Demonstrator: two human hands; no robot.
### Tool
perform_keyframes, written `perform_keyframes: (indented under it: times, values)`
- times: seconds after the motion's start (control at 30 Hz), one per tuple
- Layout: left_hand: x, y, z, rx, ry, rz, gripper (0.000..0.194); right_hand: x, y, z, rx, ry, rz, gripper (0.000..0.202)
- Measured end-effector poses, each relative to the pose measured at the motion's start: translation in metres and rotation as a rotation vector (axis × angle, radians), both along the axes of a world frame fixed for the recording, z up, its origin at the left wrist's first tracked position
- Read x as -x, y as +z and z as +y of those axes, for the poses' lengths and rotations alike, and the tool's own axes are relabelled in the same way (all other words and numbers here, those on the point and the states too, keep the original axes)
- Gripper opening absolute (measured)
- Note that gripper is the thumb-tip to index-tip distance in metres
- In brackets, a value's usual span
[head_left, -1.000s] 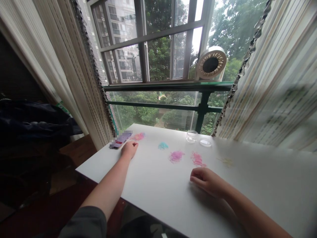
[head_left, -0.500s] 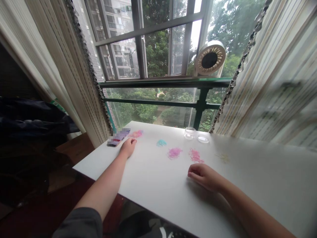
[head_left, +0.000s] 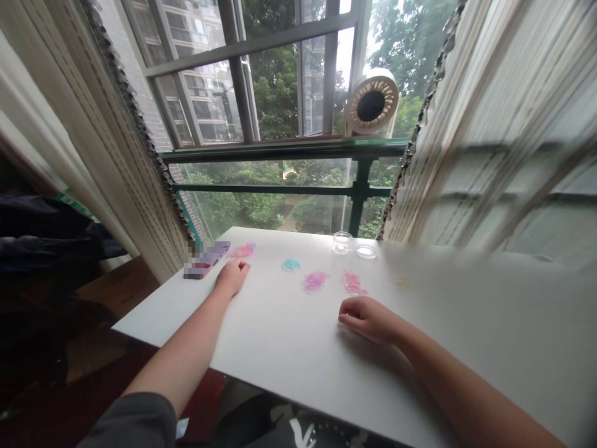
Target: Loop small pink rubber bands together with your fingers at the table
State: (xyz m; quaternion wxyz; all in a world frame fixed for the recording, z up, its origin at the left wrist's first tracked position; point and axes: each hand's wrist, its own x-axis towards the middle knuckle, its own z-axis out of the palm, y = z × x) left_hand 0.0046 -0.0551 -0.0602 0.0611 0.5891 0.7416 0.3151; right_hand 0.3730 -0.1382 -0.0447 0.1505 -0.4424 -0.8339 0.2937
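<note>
My left hand (head_left: pixel 232 275) rests on the white table, fingers curled into a loose fist, nothing visible in it. Just beyond it lies a mixed pink, orange and blue pile of thin strands (head_left: pixel 242 250), with a phone (head_left: pixel 208 260) to its left. My right hand (head_left: pixel 366 318) lies on its side with fingers bent in and the thumb close to them; no object shows there. Ahead of it is a pink-red pile of strands (head_left: pixel 353 282). A purple pile (head_left: pixel 314 281) and a turquoise pile (head_left: pixel 290 265) sit between the hands. A faint yellowish pile (head_left: pixel 402 284) is farther right.
Near the table's far edge stand a clear round container (head_left: pixel 342 243) and a clear lid (head_left: pixel 366 252). A white fan (head_left: pixel 372 103) is by the window above the green railing (head_left: pixel 289 151). Curtains (head_left: pixel 135 155) hang at both sides. The white table (head_left: pixel 289 336) ends close to my body.
The view has swung slightly right, so everything sits further left in the picture. Both hands keep nearly the same pose and place on the table; the piles look unchanged.
</note>
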Motion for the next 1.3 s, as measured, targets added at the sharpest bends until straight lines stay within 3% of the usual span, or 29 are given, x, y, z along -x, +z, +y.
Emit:
perform_keyframes:
  times: [0.17,0.27,0.33,0.43,0.53,0.73,0.9,1.3]
  values:
    - [-0.051,0.014,0.004,-0.002,-0.28,-0.126,0.027,0.0,-0.001,0.001,-0.026,-0.009,0.031,0.016]
    - [-0.096,0.028,0.0,0.025,-0.651,-0.297,0.03,0.0,-0.002,0.003,-0.017,-0.026,0.048,0.015]
    - [-0.127,0.036,-0.007,0.065,-0.832,-0.349,0.028,0.0,-0.003,0.003,0.009,-0.025,0.082,0.014]
    - [-0.167,0.039,-0.02,0.073,-0.956,-0.336,0.027,-0.002,-0.003,0.003,0.061,-0.032,0.159,0.013]
    - [-0.191,0.031,-0.035,0.023,-0.989,-0.345,0.021,-0.003,-0.004,0.002,0.096,-0.056,0.273,0.023]
    - [-0.189,0.013,-0.053,-0.001,-1.007,-0.156,0.015,-0.002,-0.01,0.004,0.143,-0.115,0.48,0.017]
    - [-0.186,0.013,-0.057,0.07,-1.027,-0.114,0.016,-0.002,-0.011,0.007,0.259,-0.137,0.553,0.019]
    - [-0.188,0.011,-0.058,0.094,-1.02,-0.13,0.01,-0.003,-0.016,0.011,0.315,-0.125,0.625,0.014]
